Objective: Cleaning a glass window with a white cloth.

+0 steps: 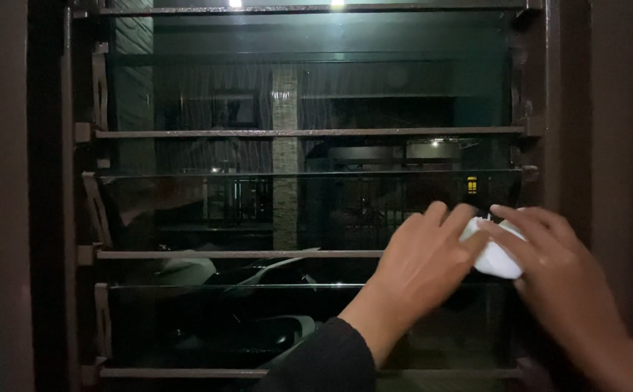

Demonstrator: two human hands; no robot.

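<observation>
Both hands meet at the right end of a louvre window. The left hand [418, 265] lies with fingers loosely together, their tips touching a crumpled white cloth [496, 254]. The right hand [556, 272] pinches that cloth from the other side, between thumb and forefinger. The cloth sits against the middle glass slat [295, 207], near the brown frame [549, 145]. It looks soft and light, easy to bunch anywhere; the glass looks thin, smooth and breakable, best steadied at its clipped ends. Horizontal metal bars [258, 254] cross the slats. No packages, labels or signs show.
</observation>
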